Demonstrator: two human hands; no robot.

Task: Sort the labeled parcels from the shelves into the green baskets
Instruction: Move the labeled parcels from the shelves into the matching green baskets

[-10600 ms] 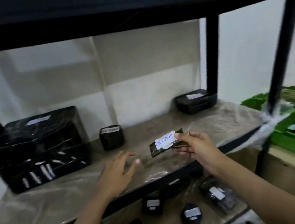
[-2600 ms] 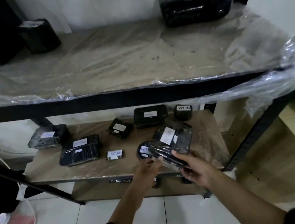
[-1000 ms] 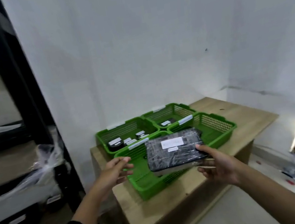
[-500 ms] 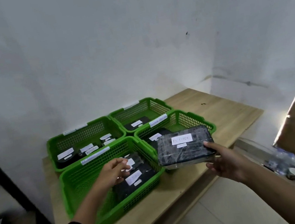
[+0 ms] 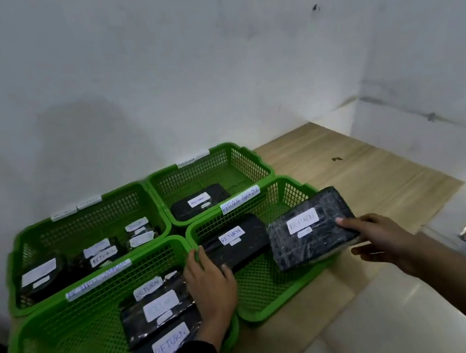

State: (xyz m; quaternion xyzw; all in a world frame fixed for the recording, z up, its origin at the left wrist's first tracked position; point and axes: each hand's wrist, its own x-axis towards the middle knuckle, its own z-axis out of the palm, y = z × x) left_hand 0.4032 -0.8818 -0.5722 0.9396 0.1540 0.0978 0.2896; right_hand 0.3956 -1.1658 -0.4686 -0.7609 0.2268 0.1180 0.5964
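Now right hand [image 5: 383,238] grips parcel [image 5: 310,232] over basket [image 5: 277,296]; left hand [image 5: 212,285] lies flat, fingers straight, on rim.

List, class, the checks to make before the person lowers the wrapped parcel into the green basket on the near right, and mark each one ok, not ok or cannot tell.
1. Right hand grips the held parcel: ok.
2. Parcel label reads RETURN: ok.
3. Tag on the near right basket reads RETURN OVERDUE; whether it matches the parcel: cannot tell.
4. Bare floor in the basket beside the parcel already inside: ok.
5. Drop path free: not ok, the left hand rests on that inside parcel.
6. Held parcel is over the basket: ok, partly, its right end passes the rim.
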